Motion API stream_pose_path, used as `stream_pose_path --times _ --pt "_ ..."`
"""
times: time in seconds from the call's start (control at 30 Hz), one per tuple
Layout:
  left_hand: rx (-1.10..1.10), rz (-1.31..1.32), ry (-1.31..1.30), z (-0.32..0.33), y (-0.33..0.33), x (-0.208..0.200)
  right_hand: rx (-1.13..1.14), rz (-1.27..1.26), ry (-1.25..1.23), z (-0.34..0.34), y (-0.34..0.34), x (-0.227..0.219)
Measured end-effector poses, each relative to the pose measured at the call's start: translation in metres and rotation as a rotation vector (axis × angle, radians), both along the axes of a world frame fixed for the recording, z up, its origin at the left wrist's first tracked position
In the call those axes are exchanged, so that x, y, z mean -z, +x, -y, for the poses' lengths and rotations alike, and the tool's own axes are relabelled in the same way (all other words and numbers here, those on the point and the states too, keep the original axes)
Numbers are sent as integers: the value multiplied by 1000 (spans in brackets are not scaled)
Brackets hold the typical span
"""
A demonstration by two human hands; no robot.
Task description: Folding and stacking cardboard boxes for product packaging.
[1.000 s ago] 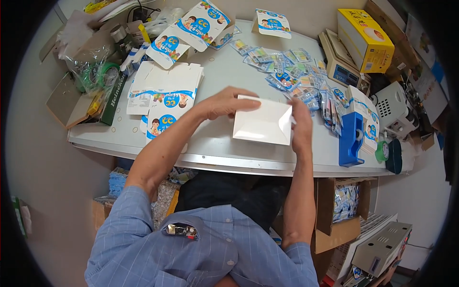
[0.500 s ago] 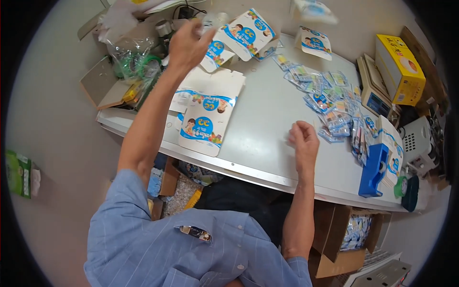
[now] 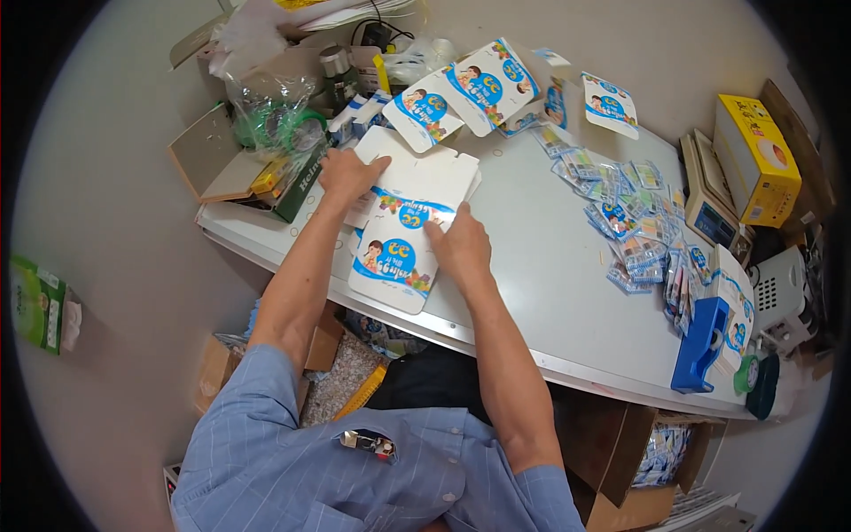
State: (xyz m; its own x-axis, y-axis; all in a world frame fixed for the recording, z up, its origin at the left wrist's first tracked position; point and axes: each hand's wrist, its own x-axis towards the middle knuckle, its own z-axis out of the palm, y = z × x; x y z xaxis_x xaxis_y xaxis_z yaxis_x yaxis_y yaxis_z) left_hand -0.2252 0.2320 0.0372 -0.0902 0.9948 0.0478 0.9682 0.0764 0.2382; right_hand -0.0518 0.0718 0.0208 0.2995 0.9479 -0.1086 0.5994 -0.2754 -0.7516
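Observation:
A small pile of flat, unfolded cardboard boxes (image 3: 390, 257), white with blue bands and a cartoon child, lies at the left front of the table. My left hand (image 3: 350, 177) grips the pile's left edge near its far end, thumb on top. At the right edge my right hand (image 3: 463, 244) has its thumb over the printed face and its fingers along the side, partly hidden. Just beyond stand folded boxes of the same print, one leaning (image 3: 492, 84) on another (image 3: 424, 111). A further box (image 3: 610, 105) sits at the back.
Many small clear packets (image 3: 634, 213) are heaped on the table's right. Past them are a blue tape dispenser (image 3: 698, 346), a scale (image 3: 714, 195) and a yellow box (image 3: 755, 160). An open carton with green tape rolls (image 3: 284, 133) stands at the left. Below the table is a carton of packets (image 3: 660, 452).
My left hand has come back from the folded boxes to the flat pile. My right hand has moved left onto its edge. The blurred box in the air has gone from there.

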Motion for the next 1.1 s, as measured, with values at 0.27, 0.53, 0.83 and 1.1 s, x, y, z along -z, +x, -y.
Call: stream_pose_path --times 0.27,0.53,0.83,1.1 --pt "80 595 459 63 -6 -24 129 101 147 35 -4 -14" --pt "692 1268 895 167 71 -93 453 -807 993 86 65 -93" --pt "836 1335 892 162 155 -34 577 -627 1189 129 117 -41" --pt "592 1522 428 173 165 15 550 -487 809 150 104 -13"
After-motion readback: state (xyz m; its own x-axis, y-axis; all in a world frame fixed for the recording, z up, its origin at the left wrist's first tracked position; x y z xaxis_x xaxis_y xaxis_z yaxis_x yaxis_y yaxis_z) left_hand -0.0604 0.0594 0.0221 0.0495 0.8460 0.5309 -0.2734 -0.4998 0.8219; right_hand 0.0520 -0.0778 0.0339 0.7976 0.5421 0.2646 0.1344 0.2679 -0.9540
